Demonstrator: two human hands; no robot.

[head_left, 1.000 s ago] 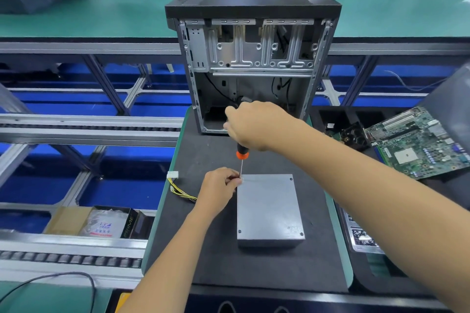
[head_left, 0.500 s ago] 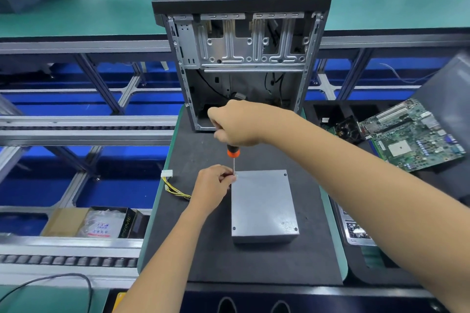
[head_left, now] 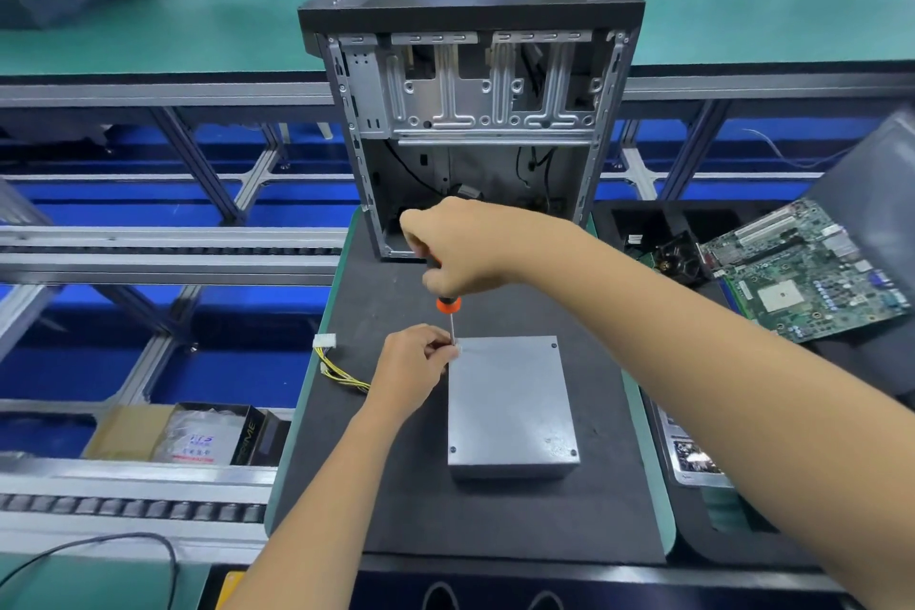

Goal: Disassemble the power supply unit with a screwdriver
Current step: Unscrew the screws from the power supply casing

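A grey metal power supply unit (head_left: 510,406) lies flat on the black mat (head_left: 495,520), with screws visible at three of its top corners. My right hand (head_left: 460,248) grips the handle of a screwdriver (head_left: 448,305) with an orange collar, held upright with its tip at the unit's far left corner. My left hand (head_left: 413,362) pinches the thin shaft just above that corner and hides the screw there. A bundle of yellow and black wires with a white connector (head_left: 329,357) trails out to the left of the unit.
An opened computer case (head_left: 470,114) stands upright at the far end of the mat. A green motherboard (head_left: 802,272) and a black fan (head_left: 676,258) lie to the right. Roller conveyor rails (head_left: 148,253) run on the left, with a cardboard box (head_left: 183,433) below.
Both hands stay on the screwdriver at the same corner. The view has shifted a little, so hands and unit appear slightly left and higher than one second ago.
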